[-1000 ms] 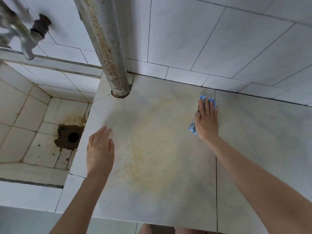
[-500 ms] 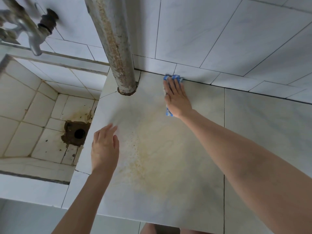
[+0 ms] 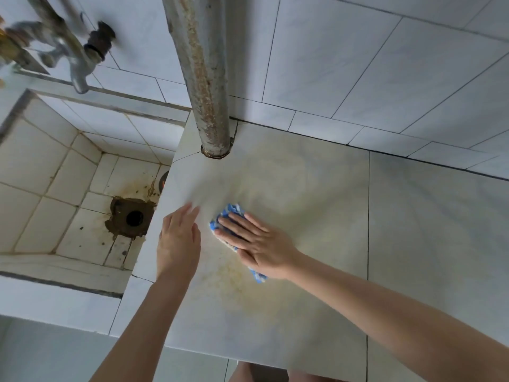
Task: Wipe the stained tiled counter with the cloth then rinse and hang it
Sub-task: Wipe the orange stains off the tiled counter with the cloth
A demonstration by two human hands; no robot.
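Finishes you're looking at: tile, metal, fabric.
Your counter (image 3: 316, 312) is smooth marbled tile, low sheen, yellow-stained mid-slab. Your cloth (image 3: 232, 210) is soft blue-and-white weave. Grey metal pipe (image 3: 203, 78), rough with rust. Bare metal tap (image 3: 78, 70), blurred. Matt sink (image 3: 49, 166) tiles, grimy grout.

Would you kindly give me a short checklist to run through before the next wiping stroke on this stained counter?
1. Cloth pressed flat under the right hand, fingers straight: ok.
2. Left hand out of the cloth's path: not ok for a stroke toward the sink; it lies close beside the cloth on that side.
3. Stain gone from the counter: not ok; yellowish marks show in front of the cloth.
4. Pipe away from the cloth: ok; it stands at the back of the counter.
5. Cloth damp enough: cannot tell.
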